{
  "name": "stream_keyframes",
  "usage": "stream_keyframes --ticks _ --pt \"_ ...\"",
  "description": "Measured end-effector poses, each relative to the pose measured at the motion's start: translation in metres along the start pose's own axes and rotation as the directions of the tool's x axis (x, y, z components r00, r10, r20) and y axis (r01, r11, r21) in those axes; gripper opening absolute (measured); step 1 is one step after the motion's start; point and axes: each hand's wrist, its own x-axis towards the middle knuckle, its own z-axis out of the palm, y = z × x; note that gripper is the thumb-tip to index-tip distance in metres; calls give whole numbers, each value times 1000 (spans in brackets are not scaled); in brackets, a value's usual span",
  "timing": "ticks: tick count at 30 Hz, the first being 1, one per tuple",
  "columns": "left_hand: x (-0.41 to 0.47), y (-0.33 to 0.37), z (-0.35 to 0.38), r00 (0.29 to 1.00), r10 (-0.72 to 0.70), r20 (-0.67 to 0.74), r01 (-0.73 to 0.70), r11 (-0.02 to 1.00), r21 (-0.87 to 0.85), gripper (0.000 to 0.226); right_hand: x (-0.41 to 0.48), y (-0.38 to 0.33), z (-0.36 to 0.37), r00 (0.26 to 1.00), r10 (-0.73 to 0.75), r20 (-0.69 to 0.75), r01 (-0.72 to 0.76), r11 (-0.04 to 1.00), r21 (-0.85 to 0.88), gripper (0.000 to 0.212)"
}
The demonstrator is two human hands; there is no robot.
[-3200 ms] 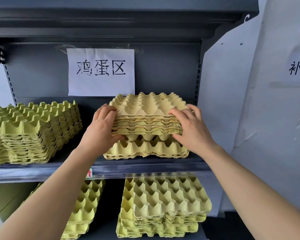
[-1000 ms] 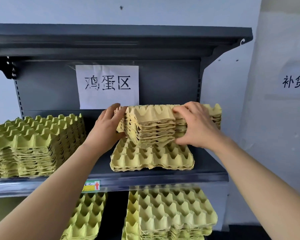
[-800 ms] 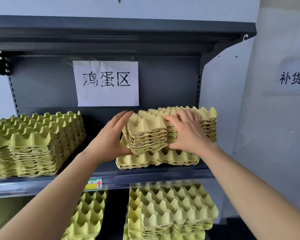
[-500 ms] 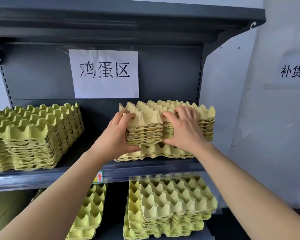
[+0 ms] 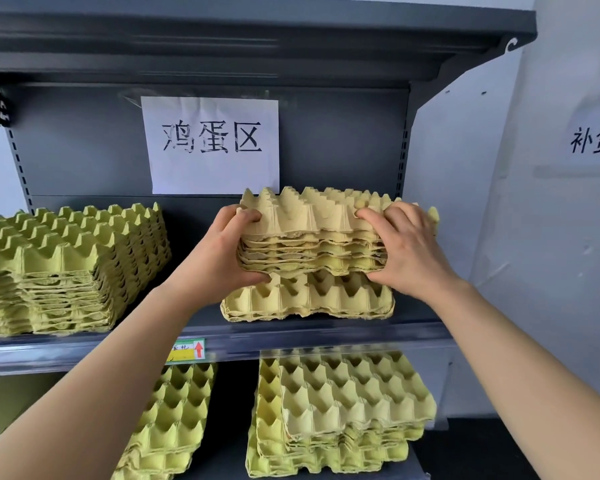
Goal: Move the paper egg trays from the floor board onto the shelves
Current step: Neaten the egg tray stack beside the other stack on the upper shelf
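Holding a small pile of egg trays [image 5: 312,237] from both sides, the left hand [image 5: 219,254] and right hand [image 5: 409,251] have their fingers curled round its edges. The pile is right on top of the bottom trays [image 5: 309,299] on the middle shelf [image 5: 326,336]. Paper trays look light, bumpy and easy to bend or tear. A soft grip on two opposite edges seems best.

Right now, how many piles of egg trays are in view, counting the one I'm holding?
5: tall pile at left of middle shelf; low pile, centre; held bundle above it, in left hand and right hand; lower-left pile; lower-right pile. More may be hidden.
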Motion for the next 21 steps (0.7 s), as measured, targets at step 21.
stream_keyframes --ticks 21 --pt "-22 -38 23 983 -169 68 167 985 46 90 -1 -31 35 994 -34 101 37 999 -32 105"
